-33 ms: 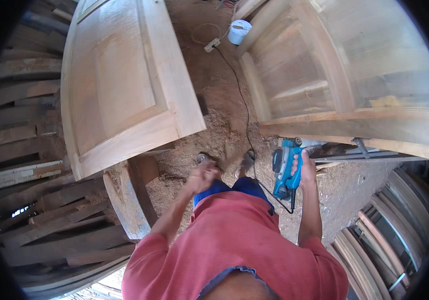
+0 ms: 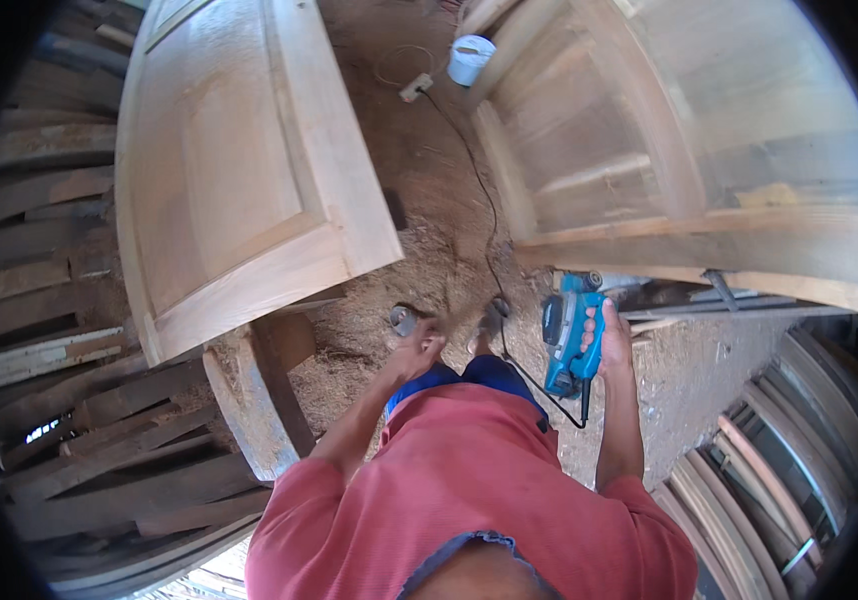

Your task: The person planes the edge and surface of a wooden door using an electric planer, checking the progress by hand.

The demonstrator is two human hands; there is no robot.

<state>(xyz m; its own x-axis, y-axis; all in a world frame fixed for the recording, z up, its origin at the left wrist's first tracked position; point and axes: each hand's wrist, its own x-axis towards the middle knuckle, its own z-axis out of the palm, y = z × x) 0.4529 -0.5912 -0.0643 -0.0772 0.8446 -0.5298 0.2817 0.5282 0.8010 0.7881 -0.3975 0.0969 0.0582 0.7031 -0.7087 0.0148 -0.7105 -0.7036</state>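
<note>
The right hand (image 2: 611, 335) is wrapped around the handle of a blue electric hand planer (image 2: 567, 335), held off the wood at the person's right side, while the left hand (image 2: 417, 347) hangs loosely curled and holds nothing. The planer's black cord (image 2: 489, 240) trails over the sawdust-strewn floor (image 2: 429, 240) to a far white socket block (image 2: 416, 87). Judging by this, planing is paused: the pale wooden panelled door (image 2: 239, 170) on the left bench (image 2: 259, 400) and the larger wooden door frame (image 2: 689, 160) at right look bare, unfinished.

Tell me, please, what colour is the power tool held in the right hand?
The power tool is bright blue with dark parts, seen in the head view, gripped by the right hand.
</note>
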